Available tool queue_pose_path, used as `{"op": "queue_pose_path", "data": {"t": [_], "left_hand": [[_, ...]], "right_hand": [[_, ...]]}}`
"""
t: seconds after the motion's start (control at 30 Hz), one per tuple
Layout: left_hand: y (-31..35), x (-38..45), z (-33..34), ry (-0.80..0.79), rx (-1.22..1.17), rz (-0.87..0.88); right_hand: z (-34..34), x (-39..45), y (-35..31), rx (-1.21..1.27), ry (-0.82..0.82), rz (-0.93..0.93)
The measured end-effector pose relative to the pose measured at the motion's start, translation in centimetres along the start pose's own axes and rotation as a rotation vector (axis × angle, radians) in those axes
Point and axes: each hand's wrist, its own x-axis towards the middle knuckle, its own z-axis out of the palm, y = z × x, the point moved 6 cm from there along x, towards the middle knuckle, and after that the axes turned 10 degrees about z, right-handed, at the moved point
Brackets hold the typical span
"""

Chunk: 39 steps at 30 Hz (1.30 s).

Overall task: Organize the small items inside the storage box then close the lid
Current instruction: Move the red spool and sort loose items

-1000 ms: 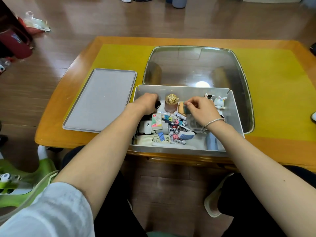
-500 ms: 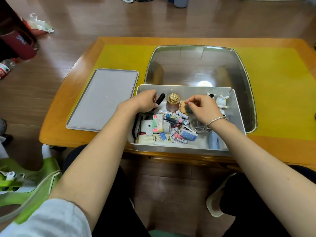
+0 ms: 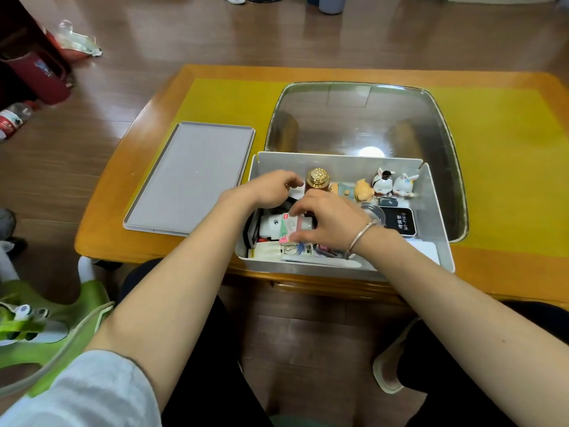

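We find the box (image 3: 437, 211) open at the table's (image 3: 154, 112) near edge, its lid (image 3: 191, 177) lying flat to its left. Both hands work inside it. Our left hand (image 3: 271, 188) has fingers curled downward; what they hold, if anything, we cannot tell. Our right hand (image 3: 329, 221) has fingers bent over a pink-and-green packet (image 3: 288, 226), thumb at its lower edge, apparently pinching it. Just beyond the right fingertips stands a gold-capped bottle (image 3: 317, 180); figurines (image 3: 391, 183) line the far wall to their right.
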Motion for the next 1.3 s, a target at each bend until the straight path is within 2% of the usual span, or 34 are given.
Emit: {"op": "queue_pose_path", "data": {"t": [0.13,0.27,0.4,0.53,0.67,0.8,0.9,1.07,1.3], "left_hand": [[-0.9,0.5,1.3,-0.116,0.119,-0.028],[-0.9,0.5,1.6,-0.182,0.231,-0.013],[-0.8,0.4,1.7,-0.197,0.282,-0.004],[-0.9,0.4,2.0,-0.158,0.288,-0.03],[-1.2,0.3,2.6,-0.158,0.307,-0.078],[-1.1,-0.5,3.4,-0.167,0.374,-0.122],[-1.0,-1.1,3.8,-0.173,0.416,-0.135],[-0.7,-1.7,4.0,-0.141,0.408,-0.127],[-0.6,-2.2,4.1,-0.095,0.394,-0.117]], "right_hand": [[1.2,0.5,-0.5,-0.098,-0.085,0.034],[1.4,0.7,-0.7,0.072,-0.12,0.055],[0.8,0.5,-0.4,0.433,-0.051,0.152],[-1.0,0.3,1.3,0.621,0.007,0.238],[-4.8,1.5,5.1,0.806,0.221,0.307],[-6.3,4.6,5.4,0.637,0.307,0.268],[-5.7,6.9,3.9,0.499,0.264,0.203],[-3.6,8.8,3.0,0.118,0.177,0.185],[-2.3,8.8,2.0,-0.334,0.234,0.134]]}}
